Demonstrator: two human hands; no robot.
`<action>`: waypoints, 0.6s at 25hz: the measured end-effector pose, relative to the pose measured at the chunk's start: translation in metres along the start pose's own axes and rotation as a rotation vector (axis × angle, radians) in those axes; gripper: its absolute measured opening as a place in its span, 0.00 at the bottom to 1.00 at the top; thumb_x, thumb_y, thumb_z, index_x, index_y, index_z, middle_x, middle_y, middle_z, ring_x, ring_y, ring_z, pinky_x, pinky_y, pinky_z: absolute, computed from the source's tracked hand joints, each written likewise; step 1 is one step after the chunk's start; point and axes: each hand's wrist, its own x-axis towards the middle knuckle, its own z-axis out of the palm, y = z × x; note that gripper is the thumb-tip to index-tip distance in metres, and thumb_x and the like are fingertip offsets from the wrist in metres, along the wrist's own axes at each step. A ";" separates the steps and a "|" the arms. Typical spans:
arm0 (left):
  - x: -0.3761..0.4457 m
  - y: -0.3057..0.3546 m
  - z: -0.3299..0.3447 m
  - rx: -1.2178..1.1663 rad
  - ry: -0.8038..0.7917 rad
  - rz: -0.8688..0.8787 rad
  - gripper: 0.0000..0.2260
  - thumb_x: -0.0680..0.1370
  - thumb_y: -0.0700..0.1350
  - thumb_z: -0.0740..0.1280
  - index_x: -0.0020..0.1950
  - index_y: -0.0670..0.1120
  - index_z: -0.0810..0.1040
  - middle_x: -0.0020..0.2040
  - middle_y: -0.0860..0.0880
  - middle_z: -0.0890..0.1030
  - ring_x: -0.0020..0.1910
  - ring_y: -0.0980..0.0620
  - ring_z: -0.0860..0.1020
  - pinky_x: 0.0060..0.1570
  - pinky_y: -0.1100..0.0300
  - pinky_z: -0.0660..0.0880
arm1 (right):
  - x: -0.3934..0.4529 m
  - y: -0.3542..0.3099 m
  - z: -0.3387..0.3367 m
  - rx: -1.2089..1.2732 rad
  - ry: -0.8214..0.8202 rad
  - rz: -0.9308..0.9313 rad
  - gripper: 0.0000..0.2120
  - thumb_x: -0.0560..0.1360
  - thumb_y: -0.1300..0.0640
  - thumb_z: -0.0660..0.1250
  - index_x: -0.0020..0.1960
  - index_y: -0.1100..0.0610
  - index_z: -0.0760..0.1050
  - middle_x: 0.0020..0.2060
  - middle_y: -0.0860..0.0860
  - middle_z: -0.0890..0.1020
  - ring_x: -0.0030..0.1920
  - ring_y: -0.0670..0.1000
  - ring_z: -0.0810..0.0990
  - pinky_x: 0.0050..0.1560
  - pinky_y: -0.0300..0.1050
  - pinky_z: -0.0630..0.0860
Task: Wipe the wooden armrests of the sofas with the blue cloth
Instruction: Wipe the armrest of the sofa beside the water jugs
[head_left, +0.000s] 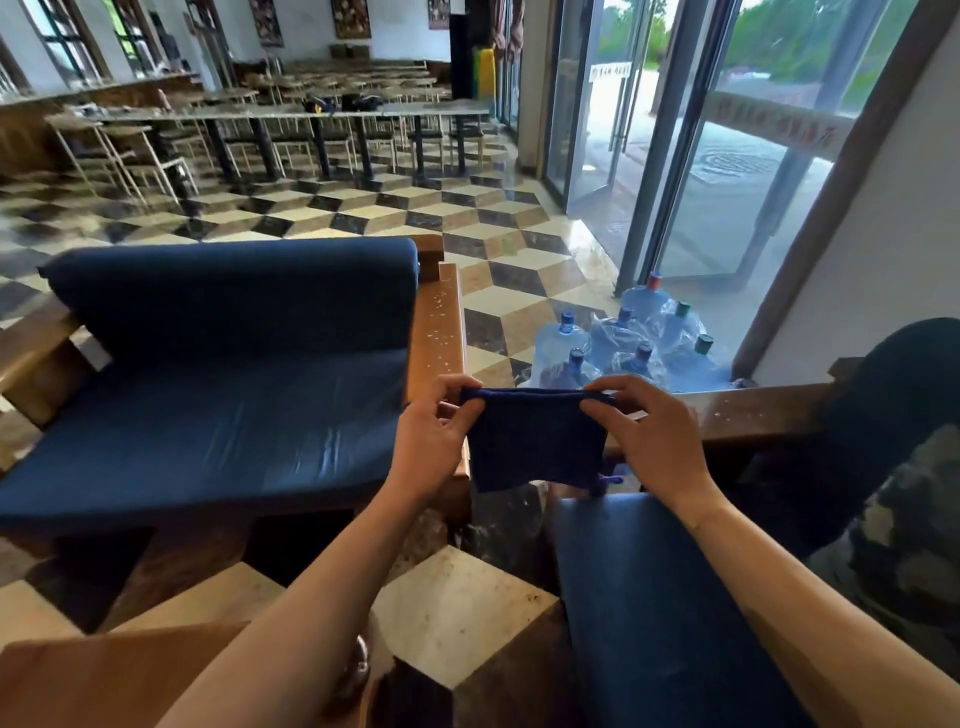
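Two hands up in front of me, mid-frame: my left hand (434, 434) pinches the top left corner of the blue cloth (535, 439) between thumb and fingertips, and my right hand (652, 441) pinches the top right corner the same way. Cloth is off every surface, stretched between them, its top edge and long axis running nine o'clock to three o'clock, the rest hanging down towards me. A small loop tag sticks out at its lower right corner.

Writing: red characters on the glass door (613, 98) and on a strip across the window (779, 122) at one o'clock, mirrored and too blurred for me to read.

At ten o'clock sits a blue-cushioned sofa (218, 374); its wooden armrest (439, 332), speckled with pale flecks, runs away from me, just left of the cloth. A second wooden armrest (753, 410) lies across at three o'clock, behind my right hand, speckled too. Water jugs (628, 343) cluster on the floor at one o'clock. Floor (363, 208) is a glossy cube-pattern tile; long tables and chairs (291, 130) fill the hall at eleven o'clock.
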 end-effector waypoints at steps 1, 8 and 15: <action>0.014 -0.002 0.003 0.001 0.010 -0.003 0.07 0.80 0.41 0.68 0.55 0.53 0.78 0.52 0.52 0.82 0.46 0.54 0.80 0.42 0.70 0.76 | 0.014 0.003 0.004 -0.005 -0.002 -0.010 0.07 0.74 0.52 0.73 0.52 0.46 0.82 0.44 0.43 0.85 0.45 0.44 0.83 0.51 0.43 0.80; 0.116 -0.035 0.008 -0.049 0.045 -0.013 0.07 0.79 0.42 0.68 0.55 0.53 0.79 0.51 0.51 0.83 0.46 0.52 0.81 0.47 0.56 0.81 | 0.114 0.019 0.042 -0.028 -0.033 -0.021 0.06 0.75 0.53 0.72 0.52 0.47 0.82 0.42 0.41 0.83 0.43 0.39 0.80 0.44 0.23 0.69; 0.237 -0.079 -0.001 -0.098 0.031 0.060 0.07 0.79 0.39 0.69 0.55 0.49 0.80 0.48 0.56 0.83 0.40 0.59 0.80 0.42 0.67 0.77 | 0.216 0.030 0.103 -0.055 0.037 -0.026 0.07 0.75 0.54 0.72 0.53 0.50 0.83 0.45 0.48 0.86 0.46 0.48 0.83 0.49 0.39 0.76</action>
